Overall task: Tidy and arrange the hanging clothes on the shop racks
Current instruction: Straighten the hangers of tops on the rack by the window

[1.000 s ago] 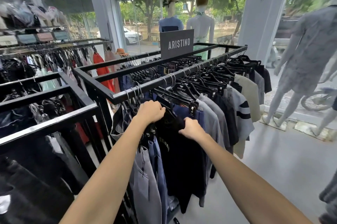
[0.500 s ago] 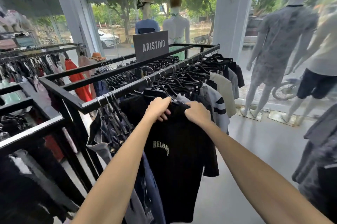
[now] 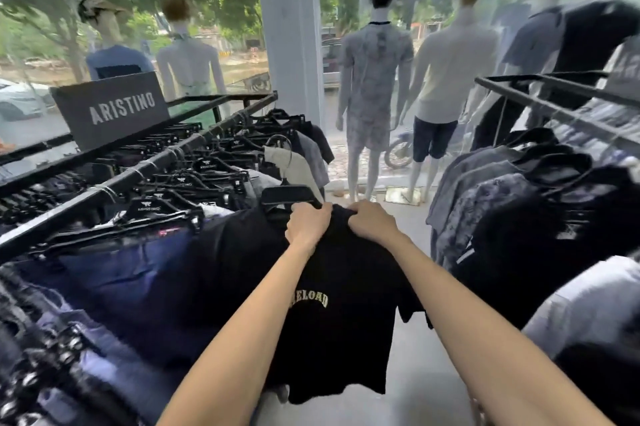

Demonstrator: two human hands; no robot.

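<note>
Both hands are raised in the aisle between two racks, close together on one black T-shirt (image 3: 346, 339). Left hand (image 3: 308, 223): fingers curled over the shirt's neck area, gripping fabric just below the black hanger (image 3: 287, 194). Right hand (image 3: 372, 223): fingers curled, bunching the shoulder fabric just right of the left hand; the two hands almost touch. The shirt hangs down between the forearms, its chest print in pale letters partly covered by the left arm. The hanger's wire hook points upward and sits to the right of the left rack's rail (image 3: 138, 171); it does not appear to be on the rail. That rail runs from near left to far centre, crowded with black hangers and dark garments, navy items (image 3: 121, 280) nearest. A dark "ARISTINO" sign (image 3: 110, 110) stands on top of this rack. The right rack (image 3: 554, 86) carries grey and black tops. Dressed mannequins (image 3: 375, 79) stand at the far window, either side of a white pillar (image 3: 287, 27). Grey floor (image 3: 415, 363) shows below the shirt.
</note>
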